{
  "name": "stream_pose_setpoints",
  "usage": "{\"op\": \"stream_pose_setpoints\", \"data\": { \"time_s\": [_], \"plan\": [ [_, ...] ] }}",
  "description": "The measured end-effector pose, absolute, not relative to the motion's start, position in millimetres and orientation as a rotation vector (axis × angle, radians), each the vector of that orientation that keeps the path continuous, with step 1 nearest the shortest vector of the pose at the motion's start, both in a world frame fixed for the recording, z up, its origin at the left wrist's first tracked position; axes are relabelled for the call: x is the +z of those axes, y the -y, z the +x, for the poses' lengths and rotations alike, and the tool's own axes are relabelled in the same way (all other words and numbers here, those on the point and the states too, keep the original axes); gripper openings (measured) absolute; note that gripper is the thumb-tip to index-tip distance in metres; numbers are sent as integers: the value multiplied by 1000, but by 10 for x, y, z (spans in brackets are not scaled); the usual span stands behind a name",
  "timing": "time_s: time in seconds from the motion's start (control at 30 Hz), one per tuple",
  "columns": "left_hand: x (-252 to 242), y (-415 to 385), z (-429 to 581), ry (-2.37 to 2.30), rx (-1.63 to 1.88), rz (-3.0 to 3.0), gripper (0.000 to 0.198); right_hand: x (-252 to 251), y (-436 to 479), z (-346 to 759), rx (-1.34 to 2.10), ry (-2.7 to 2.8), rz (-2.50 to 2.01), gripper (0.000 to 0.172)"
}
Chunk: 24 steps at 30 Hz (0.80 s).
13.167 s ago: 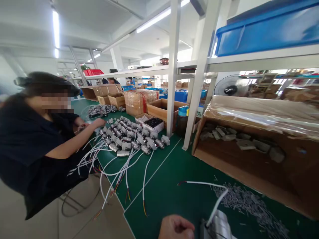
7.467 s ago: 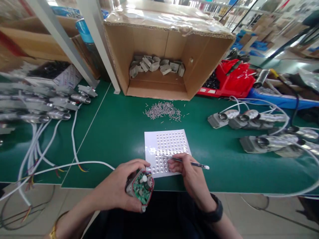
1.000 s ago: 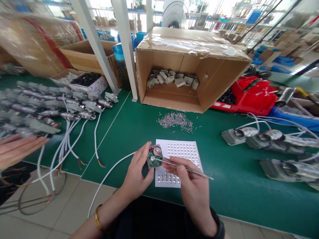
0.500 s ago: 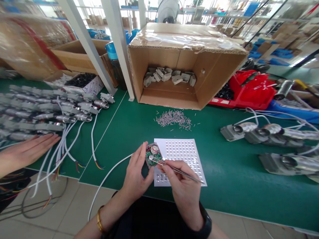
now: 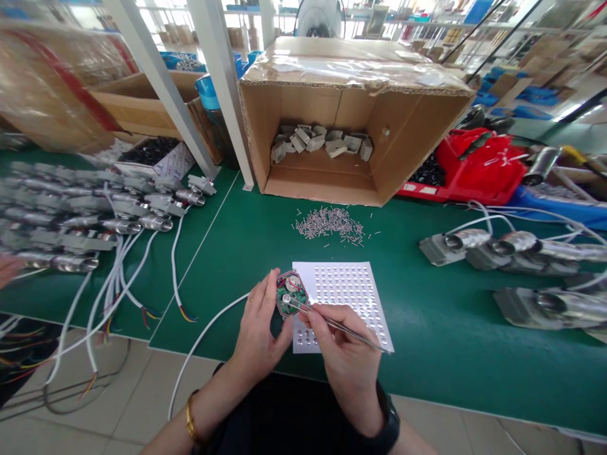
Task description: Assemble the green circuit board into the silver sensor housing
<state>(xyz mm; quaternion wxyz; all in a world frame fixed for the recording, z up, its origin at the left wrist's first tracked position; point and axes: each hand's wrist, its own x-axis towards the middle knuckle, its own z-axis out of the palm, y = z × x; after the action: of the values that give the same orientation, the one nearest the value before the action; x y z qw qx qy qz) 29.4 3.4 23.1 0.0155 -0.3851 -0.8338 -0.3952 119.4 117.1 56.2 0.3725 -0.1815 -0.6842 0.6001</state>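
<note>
My left hand is closed around the side of a small housing with a green circuit board inside, fingers along its left edge and thumb below. A white cable runs from behind that hand down to the left. Pinched in my right hand is a pair of metal tweezers. Their tips touch or nearly touch a small round silvery part on the board; I cannot tell whether they grip it. Partly under both hands lies a white sheet bearing rows of small shiny round pieces.
A pile of small screws lies before an open cardboard box of grey housings. Grey-and-metal units with cables fill the left; more units lie right, near a red bin. A co-worker's hand shows at the left edge.
The co-worker's hand has drawn back to the left edge, uncovering a metal unit. My hands, the tweezers and the board stay nearly in place.
</note>
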Motion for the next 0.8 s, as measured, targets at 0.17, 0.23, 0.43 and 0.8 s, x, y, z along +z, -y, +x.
{"op": "stream_pose_setpoints", "data": {
  "time_s": [0.17,0.23,0.43,0.8],
  "plan": [
    [224,-52,214,2565,-1309,-1077,77,642,-1197,1180,1445,1841,-442,8],
    [255,-56,180,2537,-1310,-1088,69,665,-1222,1161,1436,1864,-412,9],
    [338,-71,157,2549,-1318,-1066,59,699,-1307,1110,1520,1893,-349,9],
    [360,-90,169,2596,-1373,-1028,59,796,-1489,1090,1661,2003,-243,8]
  ]
}}
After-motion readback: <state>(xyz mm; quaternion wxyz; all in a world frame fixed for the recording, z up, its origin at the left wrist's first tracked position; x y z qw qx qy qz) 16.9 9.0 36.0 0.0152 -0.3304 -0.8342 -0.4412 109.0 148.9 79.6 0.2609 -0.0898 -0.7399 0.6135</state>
